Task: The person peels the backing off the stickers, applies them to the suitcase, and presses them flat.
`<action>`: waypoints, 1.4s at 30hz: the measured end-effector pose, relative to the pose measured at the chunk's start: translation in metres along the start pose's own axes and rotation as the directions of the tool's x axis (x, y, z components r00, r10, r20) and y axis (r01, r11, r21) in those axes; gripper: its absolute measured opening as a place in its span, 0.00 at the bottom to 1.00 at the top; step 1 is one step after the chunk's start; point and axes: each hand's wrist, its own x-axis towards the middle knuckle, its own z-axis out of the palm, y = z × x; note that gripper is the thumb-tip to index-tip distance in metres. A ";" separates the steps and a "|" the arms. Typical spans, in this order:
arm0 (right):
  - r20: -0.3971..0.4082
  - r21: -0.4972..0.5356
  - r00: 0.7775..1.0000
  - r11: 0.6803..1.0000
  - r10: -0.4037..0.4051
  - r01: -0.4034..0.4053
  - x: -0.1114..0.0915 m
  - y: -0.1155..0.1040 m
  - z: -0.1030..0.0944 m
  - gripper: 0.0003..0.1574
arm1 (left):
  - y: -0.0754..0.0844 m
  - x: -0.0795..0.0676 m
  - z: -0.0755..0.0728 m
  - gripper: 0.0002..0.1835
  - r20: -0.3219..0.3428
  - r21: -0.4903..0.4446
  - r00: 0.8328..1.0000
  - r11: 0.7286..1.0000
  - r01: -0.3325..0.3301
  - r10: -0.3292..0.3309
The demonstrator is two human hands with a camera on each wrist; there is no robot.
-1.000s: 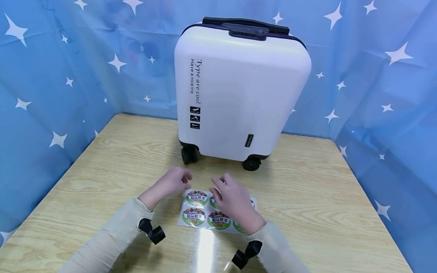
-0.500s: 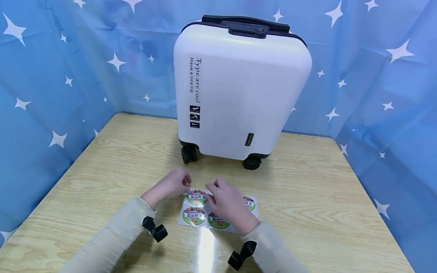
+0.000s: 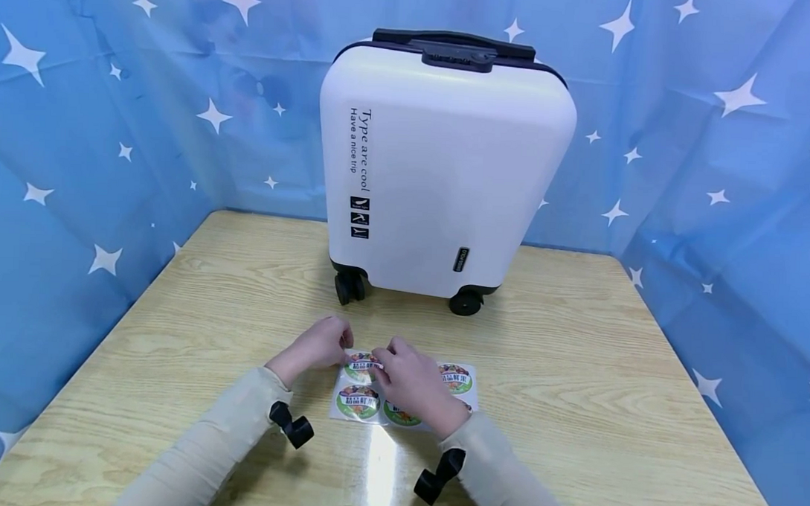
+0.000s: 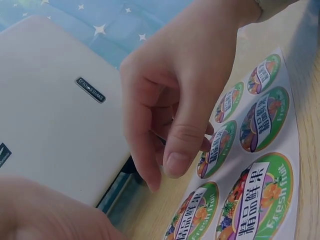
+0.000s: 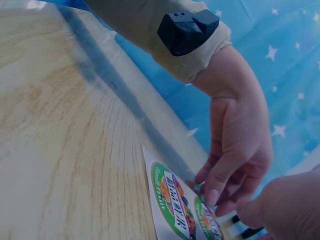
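A white sheet of stickers [image 3: 338, 412] lies on the table, with round fruit labels in two rows. My left hand [image 3: 318, 343] is at its far left corner; thumb and fingertips pinch the edge there, as the right wrist view shows the left hand [image 5: 240, 145] beside the labels. Over the middle of the sheet hangs my right hand [image 3: 414, 380], fingers loosely bent above the upper left label and nothing seen between them. It hides some labels. In the left wrist view, the right hand [image 4: 175, 95] is above the sheet.
A white suitcase [image 3: 441, 172] with a black handle and black wheels stands upright behind the sheet. The wooden table [image 3: 609, 364] extends on both sides. Blue star-patterned cloth [image 3: 100, 160] hangs along its back and sides.
My right hand has moved left across the sheet toward the left hand, uncovering the upper right label. The left hand has lowered slightly onto the corner.
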 end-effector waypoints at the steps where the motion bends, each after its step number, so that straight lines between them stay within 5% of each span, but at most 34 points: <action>1: -0.001 0.003 1.000 1.000 0.000 0.000 0.000 0.000 0.000 0.15 | 0.000 0.000 0.001 0.11 -0.003 0.010 1.000 1.000 -0.004 0.004; 12: -0.005 0.014 1.000 1.000 0.013 -0.013 0.000 -0.002 0.004 0.15 | 0.000 0.002 0.005 0.12 -0.039 0.098 0.999 0.995 -0.013 0.017; 26: 0.014 0.000 1.000 1.000 0.002 -0.002 0.006 -0.002 0.015 0.10 | -0.001 0.005 0.004 0.11 -0.030 0.103 0.999 0.995 -0.015 0.018; 42: 0.014 0.016 0.999 0.999 0.041 -0.041 0.010 -0.005 0.016 0.11 | -0.005 0.004 -0.002 0.07 0.013 -0.172 1.000 0.985 -0.017 0.019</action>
